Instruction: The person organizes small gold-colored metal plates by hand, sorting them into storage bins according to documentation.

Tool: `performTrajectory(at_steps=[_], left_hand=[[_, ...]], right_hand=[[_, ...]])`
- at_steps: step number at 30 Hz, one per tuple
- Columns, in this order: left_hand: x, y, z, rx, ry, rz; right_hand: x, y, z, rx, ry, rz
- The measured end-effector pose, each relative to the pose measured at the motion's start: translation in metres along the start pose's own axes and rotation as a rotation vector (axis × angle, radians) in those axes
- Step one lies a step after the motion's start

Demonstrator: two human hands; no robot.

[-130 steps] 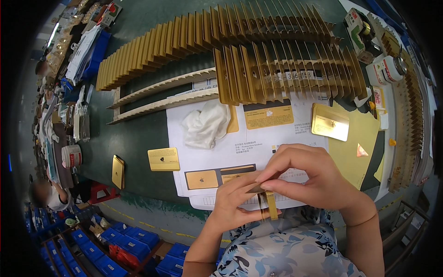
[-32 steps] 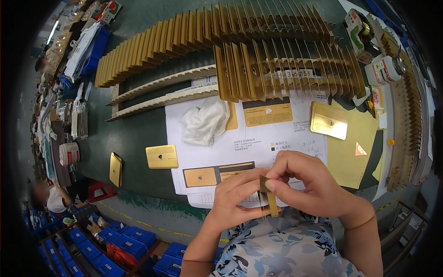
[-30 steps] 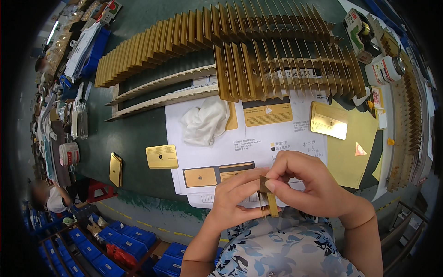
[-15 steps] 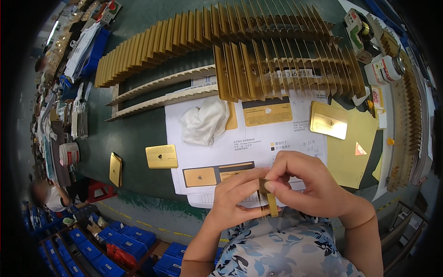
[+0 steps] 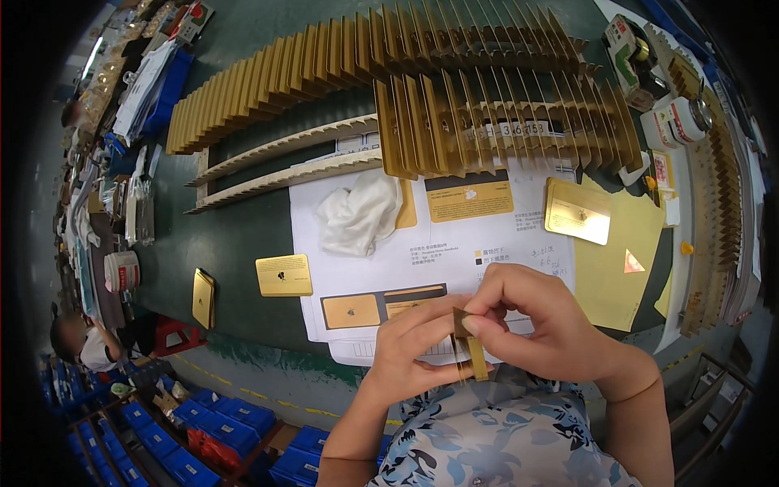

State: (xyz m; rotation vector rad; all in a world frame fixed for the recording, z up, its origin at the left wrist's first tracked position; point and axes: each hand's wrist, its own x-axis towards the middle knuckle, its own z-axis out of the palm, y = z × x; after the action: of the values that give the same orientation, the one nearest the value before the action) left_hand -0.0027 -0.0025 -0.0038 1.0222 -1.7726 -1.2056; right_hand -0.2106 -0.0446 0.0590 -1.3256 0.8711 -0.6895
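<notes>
Close to my body, my left hand (image 5: 406, 349) is closed around the edges of a few thin gold metal cards (image 5: 477, 361), seen nearly edge-on. My right hand (image 5: 540, 333) pinches the top corner of the nearest card between thumb and fingers. Beneath both hands lies a printed sheet (image 5: 454, 276) with card pictures. On it rests a crumpled white cloth (image 5: 361, 215). A single gold card (image 5: 284, 275) lies at the sheet's left edge, and a small stack of gold cards (image 5: 204, 299) is farther left. Another gold card stack (image 5: 578, 213) sits at the right.
Slotted wooden racks (image 5: 284, 154) hold rows of upright gold cards (image 5: 308, 65) across the back. Yellow paper (image 5: 621, 276), a white jar (image 5: 673, 123) and a tape roll (image 5: 641, 50) are on the right. A person (image 5: 93, 341) sits beyond the left edge.
My hands stay almost in place; the card at my right fingertips has tilted slightly left. The person at the far left has shifted.
</notes>
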Motion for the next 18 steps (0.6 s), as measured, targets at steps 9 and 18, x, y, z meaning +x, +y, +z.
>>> performTrajectory(at_steps=[9, 18], left_hand=[[-0.0042, -0.0041, 0.0038, -0.026, 0.023, -0.013], [0.0003, 0.0015, -0.0004, 0.035, -0.002, -0.011]], right_hand=[[-0.0006, 0.0067, 0.0034, 0.118, 0.046, 0.026], [0.0014, -0.0009, -0.0002, -0.067, 0.024, -0.031]])
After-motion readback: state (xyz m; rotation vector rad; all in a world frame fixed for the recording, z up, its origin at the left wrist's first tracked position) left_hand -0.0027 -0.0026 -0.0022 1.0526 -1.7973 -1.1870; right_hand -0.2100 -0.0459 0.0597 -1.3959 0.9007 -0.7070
